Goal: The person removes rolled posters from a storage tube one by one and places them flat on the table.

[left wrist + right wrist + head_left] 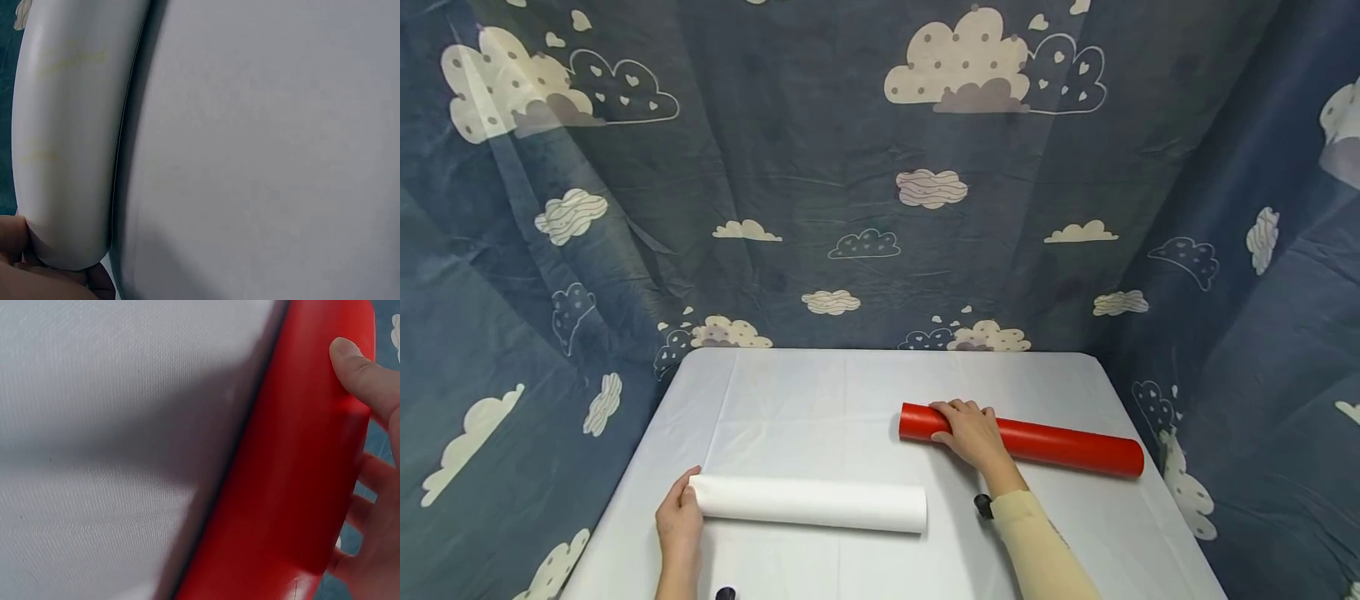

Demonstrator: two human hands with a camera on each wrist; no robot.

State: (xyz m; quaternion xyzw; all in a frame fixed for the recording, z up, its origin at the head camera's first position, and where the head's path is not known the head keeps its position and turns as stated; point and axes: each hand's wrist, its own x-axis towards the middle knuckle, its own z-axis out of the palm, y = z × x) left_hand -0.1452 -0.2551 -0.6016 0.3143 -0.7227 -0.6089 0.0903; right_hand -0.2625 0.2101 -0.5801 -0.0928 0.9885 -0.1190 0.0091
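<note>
A white rolled-up sheet (808,503) lies across the near left of the table. My left hand (681,518) holds its left end. In the left wrist view, the thumb and fingers (44,284) bend about that end, and faint yellow marks show on the white roll (72,125). Farther back on the right, a red rolled-up sheet (1067,445) lies at a slight slant. My right hand (973,433) grips it near its left end. The right wrist view has the thumb (359,369) pressed on the red roll (281,456), with the other fingers partly hidden at its far side.
Both rolls rest on a white-covered table (805,400). A dark blue curtain (820,167) with cloud prints surrounds its back and sides. Small black devices stick out near each wrist, one black piece (983,506) by the right sleeve (1037,542).
</note>
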